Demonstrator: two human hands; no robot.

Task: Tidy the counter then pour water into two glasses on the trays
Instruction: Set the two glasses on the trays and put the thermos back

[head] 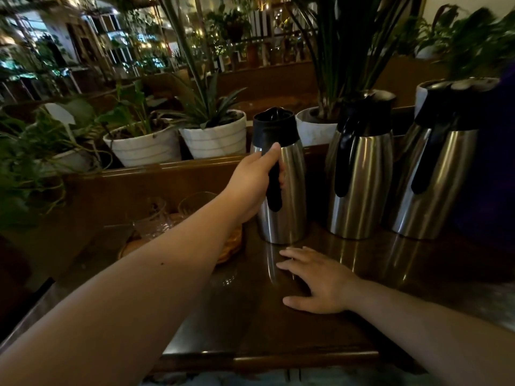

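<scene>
Three steel jugs with black lids stand in a row on the dark wooden counter (278, 335). My left hand (252, 181) is wrapped around the black handle of the leftmost jug (291, 196), which stands upright on the counter. My right hand (315, 281) lies flat on the counter in front of that jug, fingers spread, holding nothing. Left of the jug, partly hidden behind my left forearm, clear glasses (156, 218) sit on a round woven tray (232, 245).
The middle jug (359, 174) and the right jug (437, 174) stand close to the right of the held one. White plant pots (214, 137) line the ledge behind a low wooden wall. A dark object fills the far right edge.
</scene>
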